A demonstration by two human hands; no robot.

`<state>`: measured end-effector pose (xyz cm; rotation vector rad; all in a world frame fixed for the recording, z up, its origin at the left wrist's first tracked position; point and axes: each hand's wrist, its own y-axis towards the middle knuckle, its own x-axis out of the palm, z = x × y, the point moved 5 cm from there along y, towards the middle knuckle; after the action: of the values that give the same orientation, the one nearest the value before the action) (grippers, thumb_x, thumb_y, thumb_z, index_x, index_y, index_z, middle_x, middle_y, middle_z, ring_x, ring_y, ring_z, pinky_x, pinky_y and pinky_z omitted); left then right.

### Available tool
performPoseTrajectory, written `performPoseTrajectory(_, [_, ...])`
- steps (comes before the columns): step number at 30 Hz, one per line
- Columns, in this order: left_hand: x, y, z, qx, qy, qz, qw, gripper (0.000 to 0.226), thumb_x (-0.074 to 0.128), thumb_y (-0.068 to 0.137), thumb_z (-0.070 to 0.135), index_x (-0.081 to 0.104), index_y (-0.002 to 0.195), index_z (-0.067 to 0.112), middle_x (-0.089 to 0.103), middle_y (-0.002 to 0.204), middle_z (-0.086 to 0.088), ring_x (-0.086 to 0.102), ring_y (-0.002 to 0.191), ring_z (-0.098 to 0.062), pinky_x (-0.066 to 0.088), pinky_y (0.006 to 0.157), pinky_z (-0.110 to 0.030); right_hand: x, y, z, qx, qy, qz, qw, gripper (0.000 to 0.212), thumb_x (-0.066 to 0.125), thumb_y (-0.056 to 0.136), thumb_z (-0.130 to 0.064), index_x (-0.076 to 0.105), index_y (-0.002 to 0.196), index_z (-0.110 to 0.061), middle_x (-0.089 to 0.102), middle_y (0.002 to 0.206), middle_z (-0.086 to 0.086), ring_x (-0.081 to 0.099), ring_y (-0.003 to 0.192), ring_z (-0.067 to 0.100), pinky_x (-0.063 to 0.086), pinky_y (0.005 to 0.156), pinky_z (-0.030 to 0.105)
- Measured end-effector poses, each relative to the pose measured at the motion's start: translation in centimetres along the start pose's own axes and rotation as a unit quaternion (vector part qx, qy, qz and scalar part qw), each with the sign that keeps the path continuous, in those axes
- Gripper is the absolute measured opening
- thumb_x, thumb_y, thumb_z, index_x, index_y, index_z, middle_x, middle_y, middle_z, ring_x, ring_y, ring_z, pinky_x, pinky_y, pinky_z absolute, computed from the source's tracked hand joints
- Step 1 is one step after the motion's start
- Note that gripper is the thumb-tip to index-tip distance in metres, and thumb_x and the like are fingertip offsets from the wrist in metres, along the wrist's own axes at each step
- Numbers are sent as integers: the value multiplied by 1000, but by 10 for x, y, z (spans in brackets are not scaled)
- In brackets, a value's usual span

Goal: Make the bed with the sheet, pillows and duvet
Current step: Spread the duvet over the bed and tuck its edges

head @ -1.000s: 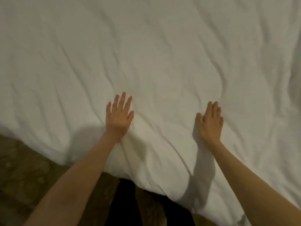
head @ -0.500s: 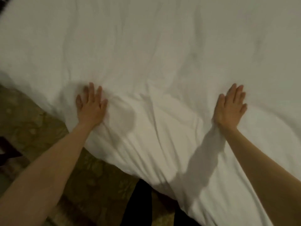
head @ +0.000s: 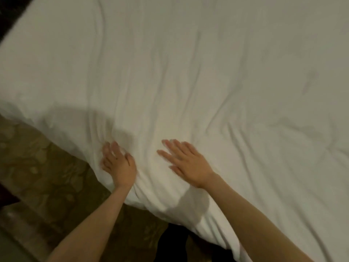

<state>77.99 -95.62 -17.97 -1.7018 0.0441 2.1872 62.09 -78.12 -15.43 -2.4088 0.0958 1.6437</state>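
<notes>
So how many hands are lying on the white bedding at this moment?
2. The left hand presses the white bedding near its edge by the floor; the right hand lies flat just beside it, further in. None seems hidden.

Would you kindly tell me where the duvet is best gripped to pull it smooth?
Probably the near edge of the duvet, where it hangs over the bedside below the left hand and right hand. Come from the carpet side, reaching under it: it droops free there, while the top lies flat.
</notes>
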Motion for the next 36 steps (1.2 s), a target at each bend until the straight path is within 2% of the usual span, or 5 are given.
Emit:
performPoseTrajectory(5, [-9, 1, 70, 206, -43, -13, 978, 47, 44, 92, 7, 41, 139, 9, 30, 152, -10, 26, 138, -26, 15, 113, -45, -36, -38, 97, 315, 1, 14, 949, 63, 14, 95, -48, 3, 152, -25, -1, 161, 0, 3, 148, 23, 5, 119, 42])
performPoseTrajectory(11, [37, -61, 106, 443, 165, -176, 863, 63, 25, 97, 45, 27, 147, 7, 30, 154, -9, 31, 141, -26, 28, 112, -49, -17, -68, 68, 272, -55, -152, 949, 76, -17, 80, -50, -14, 150, -21, -20, 158, 3, -14, 147, 25, -4, 117, 46])
performPoseTrajectory(16, [32, -86, 92, 434, 240, -204, 844, 66, 18, 96, 47, 31, 147, 6, 28, 155, -9, 31, 141, -26, 33, 110, -51, -2, -88, 23, 233, -33, -205, 950, 76, -16, 80, -46, -13, 151, -17, -21, 157, 4, -19, 145, 23, -6, 117, 46])
performPoseTrajectory(21, [20, -109, 75, 427, 265, -240, 831, 78, -17, 82, 49, -5, 152, 17, -14, 159, -1, -10, 147, -24, -2, 117, -43, -3, -111, 1, 159, -20, -283, 946, 55, 13, 102, -31, -8, 152, -21, -17, 159, -2, -13, 147, 20, -4, 118, 44])
performPoseTrajectory(36, [-25, -126, 51, 383, 36, -212, 898, 29, 41, 98, 10, 58, 121, 6, 59, 121, -6, 56, 108, -23, 40, 96, -30, -45, -114, -18, 258, 150, -163, 940, 32, 34, 98, -23, 56, 122, -17, 61, 118, 8, 57, 104, 29, 49, 83, 39])
